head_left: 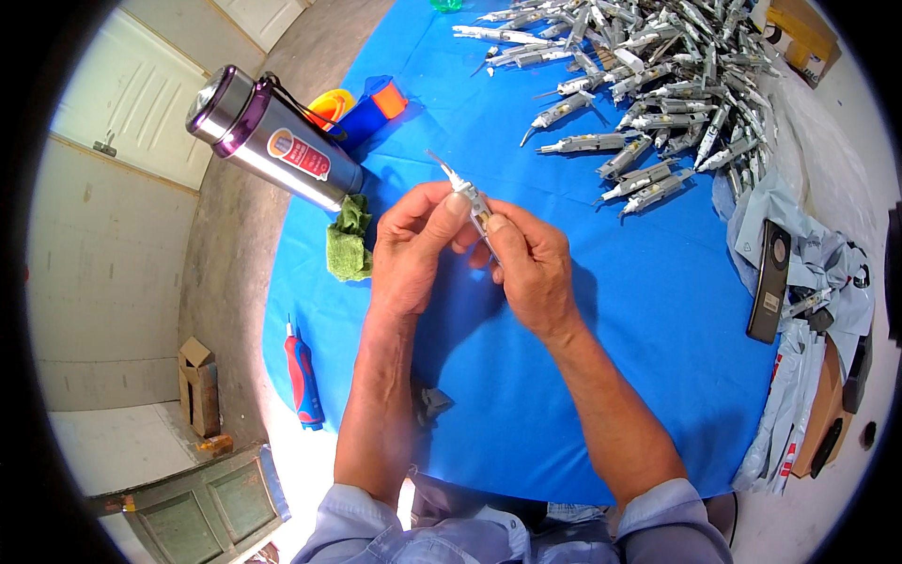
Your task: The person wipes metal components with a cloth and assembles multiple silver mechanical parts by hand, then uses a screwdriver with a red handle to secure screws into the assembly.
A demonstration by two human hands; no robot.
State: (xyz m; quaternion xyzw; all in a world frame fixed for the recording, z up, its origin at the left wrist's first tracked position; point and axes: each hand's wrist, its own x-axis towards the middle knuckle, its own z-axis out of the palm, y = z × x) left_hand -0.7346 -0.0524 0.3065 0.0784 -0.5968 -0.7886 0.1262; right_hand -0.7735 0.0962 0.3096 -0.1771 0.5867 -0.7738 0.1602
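Over the middle of the blue-covered table (601, 376), both my hands grip one slim white-and-grey plastic part (476, 212). A thin reddish wire-like tip sticks out of its upper end, pointing up and left. My left hand (412, 246) pinches the upper end between thumb and fingers. Around the lower end, my right hand (538, 268) is closed, thumb on top; its fingertips partly hide that end. A large heap of similar parts (672, 99) lies at the far right, several loose ones at its near edge. To the left rests a red-and-blue screwdriver (303, 381).
At the far left stand a steel-and-purple thermos (272, 141), a green cloth (349, 246) and a blue-and-orange tape dispenser (371, 113). A dark phone (770, 282) and plastic bags (775, 423) line the right edge. A grey scrap (432, 404) lies beside my left forearm.
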